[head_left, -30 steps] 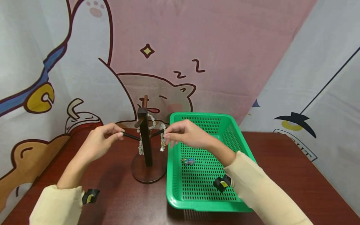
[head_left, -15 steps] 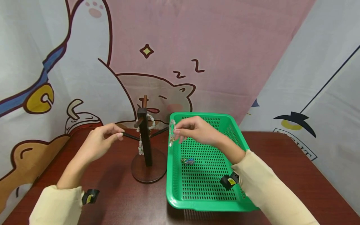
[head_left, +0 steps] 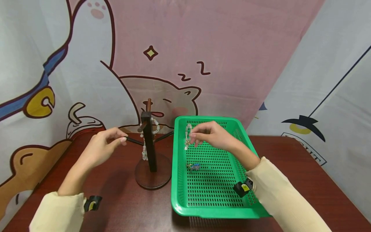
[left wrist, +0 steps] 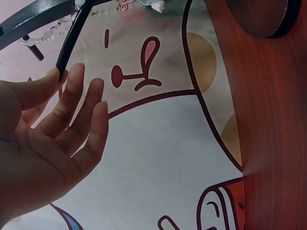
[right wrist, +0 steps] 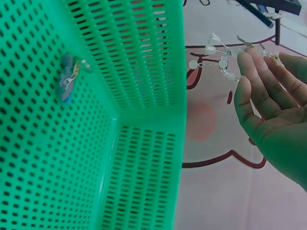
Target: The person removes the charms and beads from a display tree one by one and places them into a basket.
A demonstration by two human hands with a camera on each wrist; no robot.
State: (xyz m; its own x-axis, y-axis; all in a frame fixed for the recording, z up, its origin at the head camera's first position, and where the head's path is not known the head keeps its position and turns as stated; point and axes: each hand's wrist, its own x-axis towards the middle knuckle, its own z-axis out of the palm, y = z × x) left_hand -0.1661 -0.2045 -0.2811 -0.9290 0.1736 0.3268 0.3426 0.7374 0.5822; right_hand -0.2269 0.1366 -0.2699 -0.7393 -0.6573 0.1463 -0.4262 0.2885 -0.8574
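Observation:
My left hand (head_left: 105,146) pinches the tip of a dark left peg (left wrist: 76,38) on a wooden jewelry stand (head_left: 149,141). Between the thumb and fingers of my right hand (head_left: 213,137) hangs a clear beaded bracelet (head_left: 188,130) with small pale charms (right wrist: 211,50), held over the left side of a green plastic basket (head_left: 217,209). Another pale beaded bracelet (head_left: 156,125) hangs on the stand, partly behind its post. The right lower peg (head_left: 165,136) of the stand carries nothing. A small blue and gold beaded piece (head_left: 193,166) lies on the basket's floor.
The stand's round base (head_left: 153,180) rests on a reddish-brown table (head_left: 121,206), just left of the basket. A printed cartoon cloth (head_left: 232,58) hangs behind the table. The basket's raised rim stands between its inside and the stand.
My right hand has drawn the clear bracelet rightward off the stand's right lower peg and carried it over the basket. My left hand has stayed at the left peg.

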